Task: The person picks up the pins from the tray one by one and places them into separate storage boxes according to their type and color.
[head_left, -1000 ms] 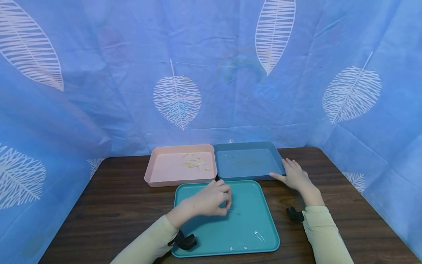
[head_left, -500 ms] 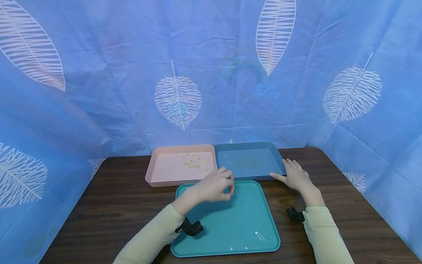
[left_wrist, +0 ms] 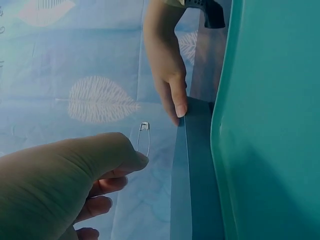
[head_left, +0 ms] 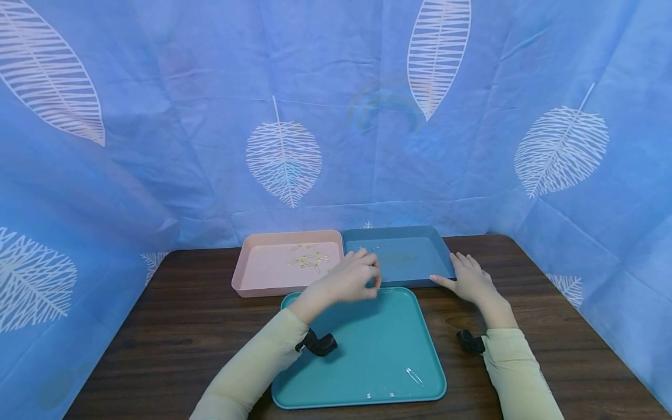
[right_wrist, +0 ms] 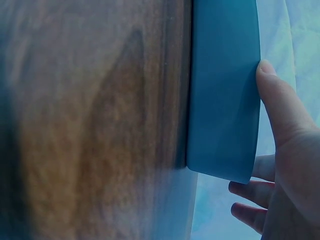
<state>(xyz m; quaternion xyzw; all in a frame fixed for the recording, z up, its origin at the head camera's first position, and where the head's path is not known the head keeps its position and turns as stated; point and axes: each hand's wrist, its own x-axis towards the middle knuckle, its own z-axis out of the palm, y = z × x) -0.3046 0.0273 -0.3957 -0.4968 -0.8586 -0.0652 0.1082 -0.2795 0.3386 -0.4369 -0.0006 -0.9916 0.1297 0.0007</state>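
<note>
My left hand (head_left: 350, 278) is over the far edge of the teal tray (head_left: 367, 350), near the blue tray's front wall. Its thumb and forefinger pinch a silver safety pin (left_wrist: 144, 136), whose clasp end sticks out past the fingertips. At the front right corner of the blue tray (head_left: 404, 265), my right hand (head_left: 472, 283) rests with fingers fairly straight; the thumb touches the rim and the other fingers lie along the outer side. Another silver safety pin (head_left: 414, 376) lies on the teal tray. Several gold safety pins (head_left: 310, 259) are in the pink tray (head_left: 257, 265).
Pink and blue trays stand side by side at the back of the dark wooden table (head_left: 173, 326), the teal tray in front of them. A blue leaf-patterned cloth (head_left: 336, 116) hangs behind. Small shiny bits (head_left: 391, 395) show near the teal tray's front edge.
My left hand has moved from the middle of the teal tray away from me, toward the blue tray, carrying the silver safety pin. My right hand has stayed at the blue tray's corner.
</note>
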